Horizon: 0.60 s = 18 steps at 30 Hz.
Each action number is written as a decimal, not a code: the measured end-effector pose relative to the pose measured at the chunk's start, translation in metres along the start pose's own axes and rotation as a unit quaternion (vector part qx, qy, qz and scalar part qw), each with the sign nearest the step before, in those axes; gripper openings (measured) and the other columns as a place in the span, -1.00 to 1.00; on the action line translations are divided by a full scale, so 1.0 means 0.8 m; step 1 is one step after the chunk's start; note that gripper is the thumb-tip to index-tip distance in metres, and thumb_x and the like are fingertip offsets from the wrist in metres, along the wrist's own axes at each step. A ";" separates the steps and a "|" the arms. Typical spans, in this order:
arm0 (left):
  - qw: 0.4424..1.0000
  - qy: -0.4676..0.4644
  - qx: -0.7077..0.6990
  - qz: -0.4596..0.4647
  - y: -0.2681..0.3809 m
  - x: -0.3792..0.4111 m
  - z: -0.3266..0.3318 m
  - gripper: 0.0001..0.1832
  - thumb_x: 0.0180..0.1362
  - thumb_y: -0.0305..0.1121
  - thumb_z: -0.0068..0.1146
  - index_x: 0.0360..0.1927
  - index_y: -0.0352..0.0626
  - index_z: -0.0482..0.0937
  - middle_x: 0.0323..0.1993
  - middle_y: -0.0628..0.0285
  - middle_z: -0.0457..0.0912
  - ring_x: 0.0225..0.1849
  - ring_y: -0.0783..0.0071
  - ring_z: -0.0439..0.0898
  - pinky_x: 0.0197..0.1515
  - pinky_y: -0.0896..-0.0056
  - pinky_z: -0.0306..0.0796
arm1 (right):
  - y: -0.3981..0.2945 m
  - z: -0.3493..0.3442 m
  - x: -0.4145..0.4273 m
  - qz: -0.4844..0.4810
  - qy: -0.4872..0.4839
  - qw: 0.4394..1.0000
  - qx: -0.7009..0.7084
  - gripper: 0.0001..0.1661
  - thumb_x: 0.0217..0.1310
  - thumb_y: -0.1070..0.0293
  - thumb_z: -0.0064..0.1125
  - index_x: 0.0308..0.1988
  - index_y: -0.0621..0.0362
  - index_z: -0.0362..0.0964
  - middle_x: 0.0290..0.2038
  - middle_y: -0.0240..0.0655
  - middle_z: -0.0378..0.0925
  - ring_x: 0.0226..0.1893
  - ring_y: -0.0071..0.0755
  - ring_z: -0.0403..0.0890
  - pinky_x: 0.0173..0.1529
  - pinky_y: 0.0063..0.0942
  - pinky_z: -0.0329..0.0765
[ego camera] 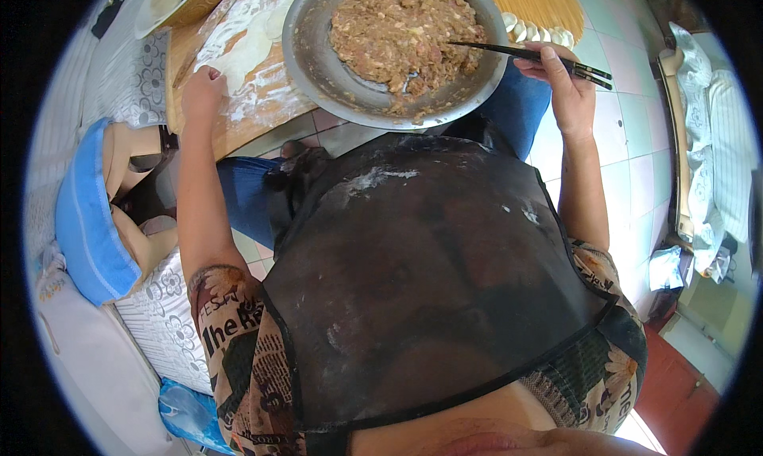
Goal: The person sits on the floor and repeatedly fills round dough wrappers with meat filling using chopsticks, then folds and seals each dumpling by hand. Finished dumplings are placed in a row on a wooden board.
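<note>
My right hand grips a pair of black chopsticks, their tips reaching to the meat filling. That filling is a coarse minced mix in a wide metal basin, smeared around its inner wall. To the left, my left hand is curled at the edge of a floured wooden board, beside flat dough wrappers. Whether its fingers hold a wrapper is hidden. A row of folded dumplings lies right of the basin on a round wooden board.
A thin rolling pin lies along the floured board's left side. Behind it sits a patterned bowl or basket. A blue cloth covers something beige at my left. My dark apron has flour marks. Tiled floor shows right.
</note>
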<state>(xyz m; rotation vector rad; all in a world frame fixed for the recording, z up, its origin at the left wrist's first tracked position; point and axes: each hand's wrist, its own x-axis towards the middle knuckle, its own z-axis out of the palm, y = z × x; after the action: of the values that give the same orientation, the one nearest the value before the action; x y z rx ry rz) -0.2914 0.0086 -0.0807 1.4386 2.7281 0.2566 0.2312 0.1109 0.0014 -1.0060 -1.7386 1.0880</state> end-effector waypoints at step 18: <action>0.441 -0.098 -0.888 -0.085 0.141 -0.163 -0.033 -0.59 0.24 -0.51 -0.11 0.16 -0.40 0.24 0.08 -0.10 0.44 0.10 0.17 0.47 0.10 0.15 0.46 | 0.012 0.018 -0.008 0.042 -0.123 0.991 -0.012 -0.83 0.21 0.42 0.14 -0.25 0.31 0.52 -0.37 -0.24 0.59 -0.37 -0.43 0.65 -0.28 -0.57 0.60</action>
<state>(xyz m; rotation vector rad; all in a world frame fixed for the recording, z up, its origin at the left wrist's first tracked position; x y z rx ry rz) -0.1287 -0.0396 -0.0407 0.2816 0.8458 1.8531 0.2221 0.1042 -0.0126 -1.0017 -1.9237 1.2927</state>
